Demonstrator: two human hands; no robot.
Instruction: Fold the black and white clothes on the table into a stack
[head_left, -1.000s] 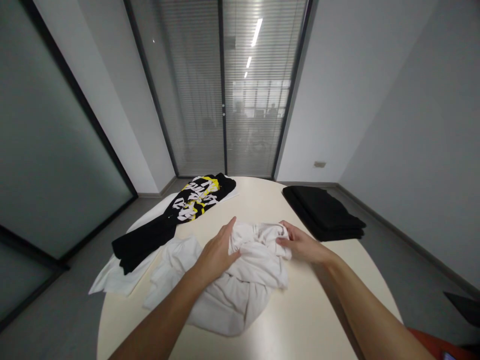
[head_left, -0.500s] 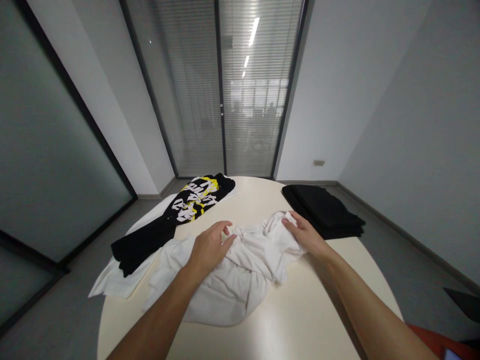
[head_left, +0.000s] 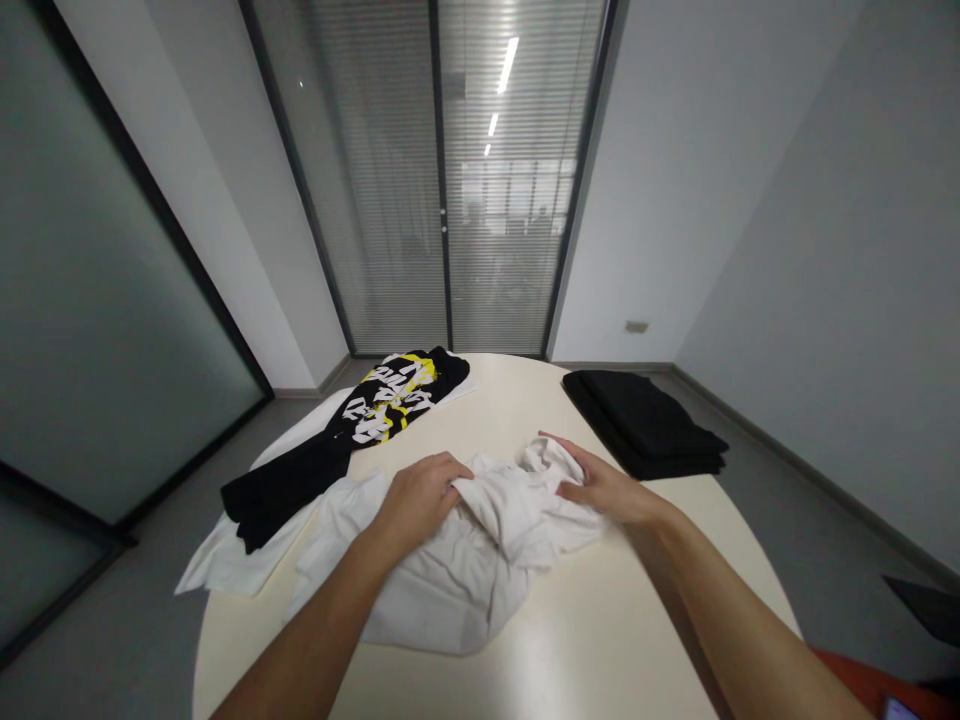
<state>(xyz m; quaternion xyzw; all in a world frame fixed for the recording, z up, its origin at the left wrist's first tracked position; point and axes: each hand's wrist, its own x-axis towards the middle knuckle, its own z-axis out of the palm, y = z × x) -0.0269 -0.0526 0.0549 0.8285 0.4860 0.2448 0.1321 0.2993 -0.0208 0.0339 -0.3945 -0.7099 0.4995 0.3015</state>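
Note:
A crumpled white T-shirt [head_left: 457,590] lies bunched across the middle of the round table. My left hand [head_left: 420,503] is closed on a fold near its centre, thumb and fingers pinching the cloth. At the shirt's right end, my right hand [head_left: 600,485] grips a gathered part that looks like the collar or a sleeve, with the fingers behind and the thumb in front. The cloth between both hands is raised in loose folds. Part of the shirt's left side is hidden behind my left forearm.
A black garment with white and yellow lettering [head_left: 390,400] lies over white cloth [head_left: 225,570] at the table's left edge. Folded black clothes [head_left: 645,420] are stacked at the right edge. The pale round table [head_left: 600,640] is bounded by walls and a glass partition [head_left: 510,250].
My left hand has closed on a fold of the T-shirt. My right hand has shifted slightly left and down, drawing the cloth closer together.

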